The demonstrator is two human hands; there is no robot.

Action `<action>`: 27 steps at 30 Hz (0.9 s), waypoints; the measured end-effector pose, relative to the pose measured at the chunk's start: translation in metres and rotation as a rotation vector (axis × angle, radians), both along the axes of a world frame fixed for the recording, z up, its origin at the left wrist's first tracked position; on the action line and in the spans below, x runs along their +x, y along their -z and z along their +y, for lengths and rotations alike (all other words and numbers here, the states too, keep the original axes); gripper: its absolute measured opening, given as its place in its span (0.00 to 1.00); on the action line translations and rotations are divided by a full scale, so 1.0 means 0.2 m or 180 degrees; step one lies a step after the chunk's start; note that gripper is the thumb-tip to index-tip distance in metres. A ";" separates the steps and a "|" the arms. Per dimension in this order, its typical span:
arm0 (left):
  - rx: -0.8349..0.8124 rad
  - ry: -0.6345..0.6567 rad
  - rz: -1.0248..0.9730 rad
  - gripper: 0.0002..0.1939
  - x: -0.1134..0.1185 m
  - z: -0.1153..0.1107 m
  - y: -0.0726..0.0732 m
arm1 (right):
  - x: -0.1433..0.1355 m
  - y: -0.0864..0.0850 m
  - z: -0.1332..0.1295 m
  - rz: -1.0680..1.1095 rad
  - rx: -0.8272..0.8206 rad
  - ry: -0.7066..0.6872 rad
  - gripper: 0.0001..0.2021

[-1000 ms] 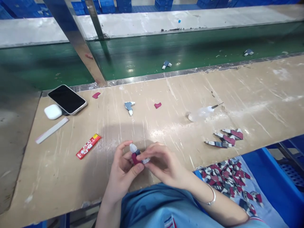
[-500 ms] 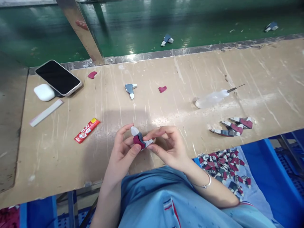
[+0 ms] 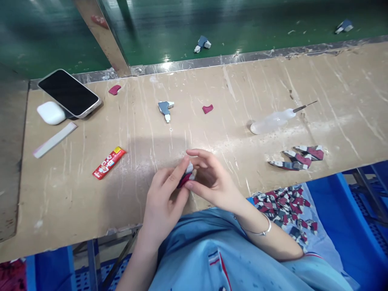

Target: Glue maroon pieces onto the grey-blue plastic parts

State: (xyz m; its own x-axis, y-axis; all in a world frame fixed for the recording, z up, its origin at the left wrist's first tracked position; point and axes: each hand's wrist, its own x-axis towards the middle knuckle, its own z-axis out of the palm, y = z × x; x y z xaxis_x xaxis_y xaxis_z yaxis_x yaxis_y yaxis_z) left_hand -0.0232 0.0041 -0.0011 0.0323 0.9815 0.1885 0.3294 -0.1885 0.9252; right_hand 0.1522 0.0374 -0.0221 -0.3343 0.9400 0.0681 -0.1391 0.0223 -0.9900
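My left hand (image 3: 165, 194) and my right hand (image 3: 214, 180) meet above the near part of the tabletop, both closed on one small maroon, grey and white plastic piece (image 3: 186, 179). Fingers cover much of it. Beyond my hands lie a grey and white piece (image 3: 165, 109) and a small maroon piece (image 3: 207, 108). Several assembled maroon, grey and white pieces (image 3: 303, 161) rest to the right. Behind them a clear squeeze bottle (image 3: 271, 122) with a thin needle tip lies on its side.
At the left are a phone (image 3: 69, 93), a white case (image 3: 51, 112), a pale strip (image 3: 55, 140) and a red packet (image 3: 109, 163). Another maroon piece (image 3: 114, 89) sits near the metal post (image 3: 104, 38). A blue bin (image 3: 348, 214) below right holds many pieces. Two pieces lie on the green surface (image 3: 169, 32).
The piece has been turned between my hands and is now more covered. My left fingers have come over its top. The piece on the green surface has shifted left relative to the table.
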 end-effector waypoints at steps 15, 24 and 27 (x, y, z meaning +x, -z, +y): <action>-0.0044 -0.0848 -0.1143 0.07 0.12 -0.03 0.01 | -0.12 0.03 -0.01 0.1007 -0.0363 0.0589 0.25; 0.0310 -0.0834 -0.0670 0.15 0.12 -0.05 0.01 | -0.14 0.01 -0.03 0.0909 -0.0277 0.0509 0.24; 0.0174 -0.0855 -0.0774 0.14 0.11 -0.05 0.00 | -0.12 0.00 -0.02 0.0968 -0.0310 0.0440 0.26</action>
State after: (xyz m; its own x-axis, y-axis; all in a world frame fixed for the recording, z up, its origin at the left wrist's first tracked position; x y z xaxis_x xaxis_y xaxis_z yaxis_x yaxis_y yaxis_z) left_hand -0.0006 -0.0050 -0.0014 -0.2775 0.9372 0.2113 0.1454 -0.1765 0.9735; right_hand 0.1286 0.0344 -0.0226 -0.1816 0.9820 0.0527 -0.4302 -0.0311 -0.9022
